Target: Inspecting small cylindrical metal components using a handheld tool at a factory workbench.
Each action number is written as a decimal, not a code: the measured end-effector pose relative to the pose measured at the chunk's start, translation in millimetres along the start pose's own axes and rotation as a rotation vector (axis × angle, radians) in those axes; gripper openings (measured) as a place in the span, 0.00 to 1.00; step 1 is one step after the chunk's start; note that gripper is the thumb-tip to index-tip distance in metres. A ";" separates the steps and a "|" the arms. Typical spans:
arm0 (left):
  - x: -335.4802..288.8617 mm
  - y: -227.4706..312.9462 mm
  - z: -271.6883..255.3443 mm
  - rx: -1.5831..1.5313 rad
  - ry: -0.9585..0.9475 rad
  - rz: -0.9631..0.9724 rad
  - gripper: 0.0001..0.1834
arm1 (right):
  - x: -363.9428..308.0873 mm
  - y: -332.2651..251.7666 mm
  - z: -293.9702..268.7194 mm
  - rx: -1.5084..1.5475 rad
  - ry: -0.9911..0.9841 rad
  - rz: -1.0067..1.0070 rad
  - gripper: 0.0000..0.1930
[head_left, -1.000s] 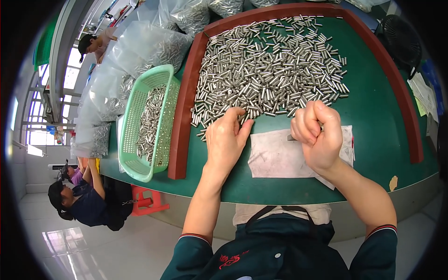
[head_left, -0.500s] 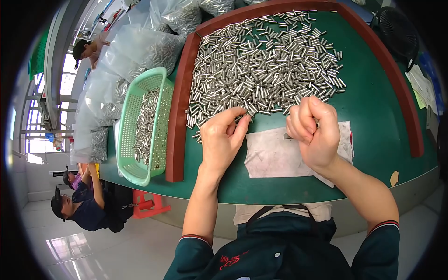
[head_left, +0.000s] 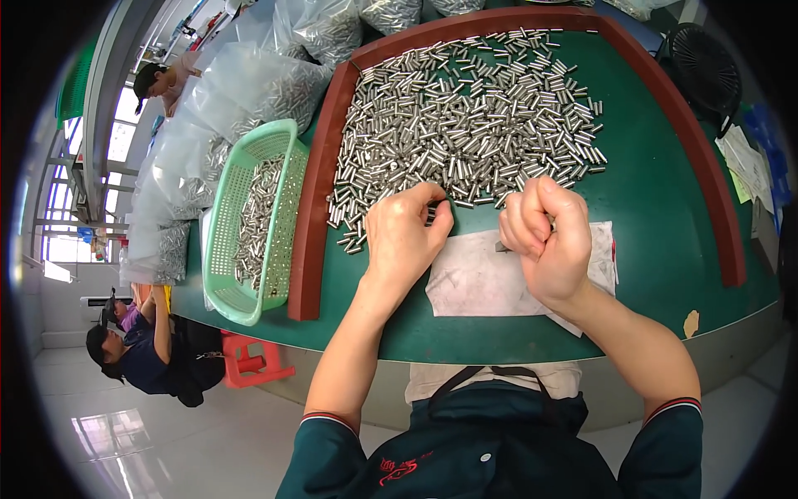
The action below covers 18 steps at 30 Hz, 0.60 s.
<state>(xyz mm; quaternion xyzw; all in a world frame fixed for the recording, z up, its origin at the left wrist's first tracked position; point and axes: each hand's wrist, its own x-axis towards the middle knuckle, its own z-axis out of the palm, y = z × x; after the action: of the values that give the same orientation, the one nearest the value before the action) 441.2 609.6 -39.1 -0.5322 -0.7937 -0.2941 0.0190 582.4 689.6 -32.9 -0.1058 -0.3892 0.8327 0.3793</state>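
A wide heap of short, shiny metal pins [head_left: 465,125] covers the far part of the green table. At its near edge my left hand [head_left: 407,229] is closed, thumb and forefinger curled together; pins show in the gap between them. My right hand [head_left: 553,245] is closed in a fist with the fingers curled inward, above a stained whitish cloth [head_left: 470,283]. A small dark grey piece [head_left: 500,247] shows beside its lower fingers; whether the fist grips it I cannot tell. The inside of the fist is hidden.
A reddish-brown wooden border [head_left: 316,208] frames the heap. Left of it stands a light green basket [head_left: 218,249] of pins, with clear bags [head_left: 249,91] of pins beyond. A black fan [head_left: 702,71] stands at far right. Co-workers [head_left: 141,358] sit left, near a red stool [head_left: 253,362].
The whole view has shifted slightly. My left hand's thumb and forefinger have drawn closer together at the heap's edge. My right fist stays above the cloth, still closed.
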 end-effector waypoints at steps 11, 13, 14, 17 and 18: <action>9.2 14.1 -1.3 0.154 -0.063 -0.015 0.03 | -1.6 -14.2 1.5 0.026 -0.040 -0.104 0.19; 8.2 11.4 3.3 0.172 -0.031 -0.004 0.03 | -0.4 -24.4 2.8 0.081 -0.022 -0.157 0.19; 7.9 10.7 4.4 0.188 -0.004 0.003 0.03 | -0.6 -33.2 6.2 0.116 -0.012 -0.180 0.19; 4.1 7.3 5.2 0.212 0.005 -0.016 0.02 | -0.2 -56.4 11.8 0.086 -0.070 -0.308 0.18; 2.9 5.9 4.1 0.211 0.015 -0.012 0.02 | 0.3 -61.2 11.6 0.088 -0.075 -0.306 0.18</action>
<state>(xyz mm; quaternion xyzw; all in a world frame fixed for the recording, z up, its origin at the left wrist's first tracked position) 446.2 615.6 -38.8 -0.5201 -0.8233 -0.2130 0.0792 610.4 708.2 19.6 0.0025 -0.3779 0.7849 0.4911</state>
